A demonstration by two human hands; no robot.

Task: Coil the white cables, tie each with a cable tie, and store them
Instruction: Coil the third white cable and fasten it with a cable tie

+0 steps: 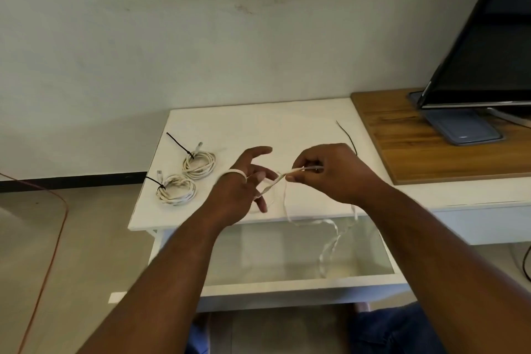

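Observation:
A loose white cable runs between both hands over the white table. One turn of it lies around the fingers of my left hand, whose fingers are spread. My right hand pinches the cable a little to the right. The rest of the cable drops over the table's front edge into the open drawer. Two coiled white cables, the far coil and the near coil, lie at the left, each bound with a black cable tie. A spare black cable tie lies behind my right hand.
A wooden board on the right carries a dark monitor on its stand. An orange cord crosses the floor at the left. A wall rises behind the table. My knees in blue trousers show below the drawer.

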